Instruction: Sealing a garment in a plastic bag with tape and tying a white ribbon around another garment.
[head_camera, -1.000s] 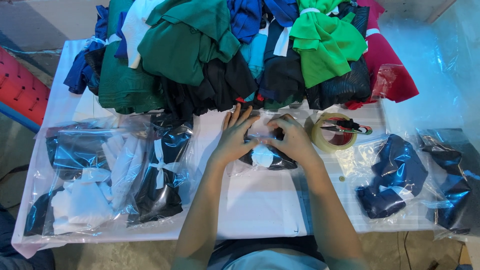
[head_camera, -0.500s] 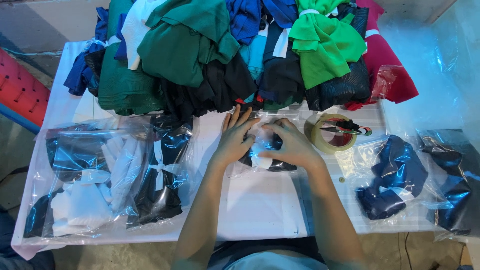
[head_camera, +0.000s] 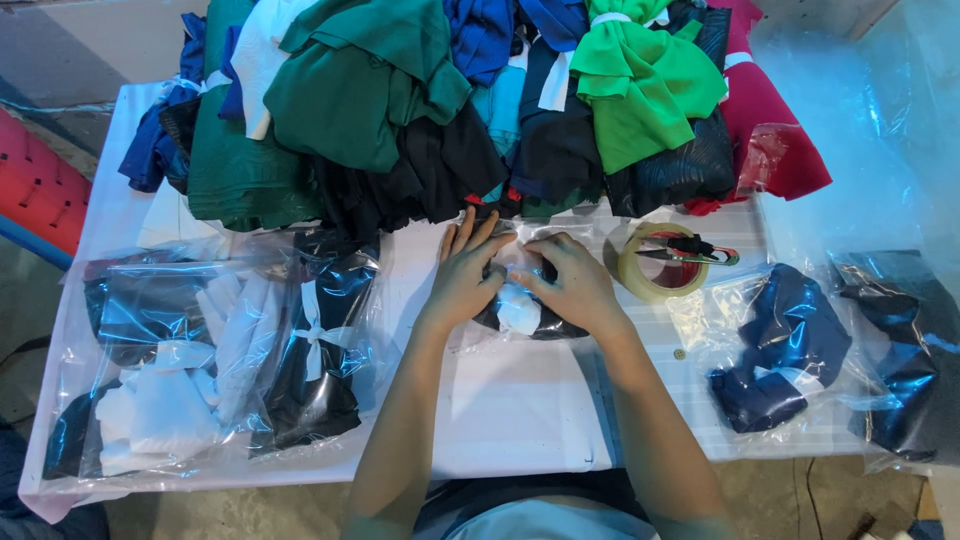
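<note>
Nearest, two bare forearms reach up from the lower edge over the white table (head_camera: 520, 420); left hand (head_camera: 465, 280) and right hand (head_camera: 575, 285) meet at the table's middle on a dark folded garment with a white part (head_camera: 520, 310), lying half inside a clear plastic bag (head_camera: 470, 335); left fingers lie long and nearly flat over the bundle's far edge, seemingly pinning it; right fingers are curled down onto its top, pressing rather than closed round it, thumb hidden; the bundle rests on the table between both palms, likely held compact so the film stays taut.

To the left, bagged dark-and-white garments (head_camera: 200, 360) lie side by side in clear wrappers, overlapping; to the right, a bagged navy garment (head_camera: 780, 350), and beyond it another dark bagged piece (head_camera: 905, 350) at the table's edge; a small coin-like disc (head_camera: 680, 354) lies between.

Just past the right hand, a roll of clear tape (head_camera: 660, 265) with small snips (head_camera: 695, 248) laid across it, within easy reach.

Farthest, a loose heap of unbagged garments (head_camera: 450, 100): green, blue, black, bright green, crimson.
</note>
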